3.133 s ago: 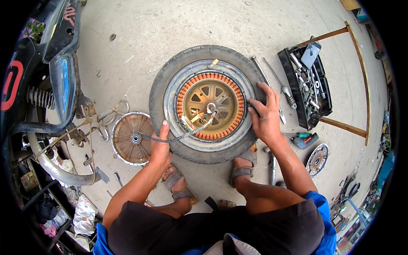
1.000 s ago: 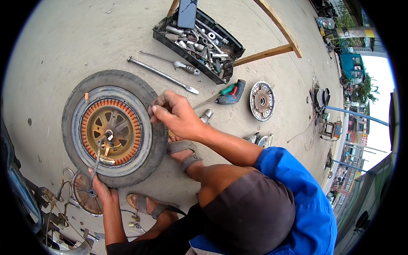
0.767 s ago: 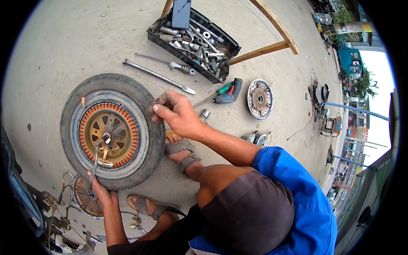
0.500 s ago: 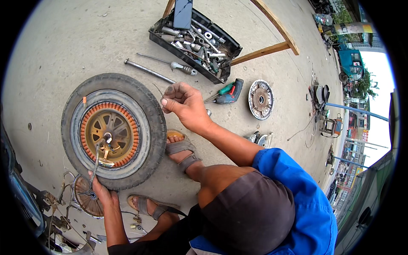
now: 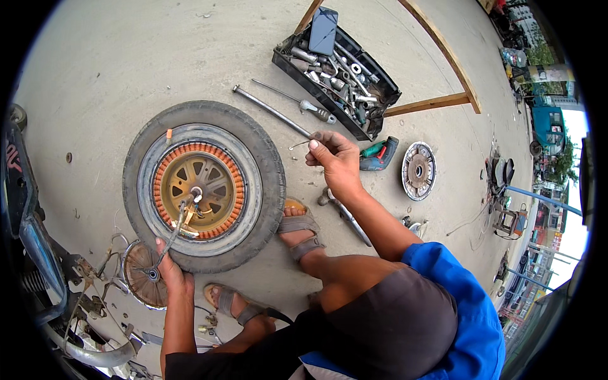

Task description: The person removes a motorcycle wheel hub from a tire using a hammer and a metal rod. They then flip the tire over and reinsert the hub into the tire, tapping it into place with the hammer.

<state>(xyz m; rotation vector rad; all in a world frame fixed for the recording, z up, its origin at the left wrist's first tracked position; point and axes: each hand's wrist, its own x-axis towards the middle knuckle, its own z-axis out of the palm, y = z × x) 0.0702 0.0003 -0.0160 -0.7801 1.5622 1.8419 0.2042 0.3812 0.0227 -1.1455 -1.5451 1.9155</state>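
An electric hub-motor wheel (image 5: 269,166) with a black tyre has its ring of orange coils (image 5: 238,190) exposed. My left hand (image 5: 176,273) is palm up at the tyre's near edge, its thumb beside the cable (image 5: 180,221) from the axle; its fingers are hidden. The cable meets a round motor cover (image 5: 140,286) next to this hand. Right of the tyre, my right hand (image 5: 339,161) is raised above the ground, thumb and index finger pinched on a thin bent wire (image 5: 297,145). A metal bar (image 5: 269,111) ends near its knuckles on the ground.
A black toolbox (image 5: 303,85) full of sockets and wrenches stands far off with a phone (image 5: 323,30) on it. Nearby lie a screwdriver (image 5: 316,111), a power drill (image 5: 380,155), a long silver tool (image 5: 351,221) and a round hub cover (image 5: 418,171). Vehicle parts (image 5: 44,266) crowd the left.
The view has shifted, so the scene sits further right. My right hand has moved away from the tyre, and the long silver tool behind my forearm shows now. My left hand stays by the tyre.
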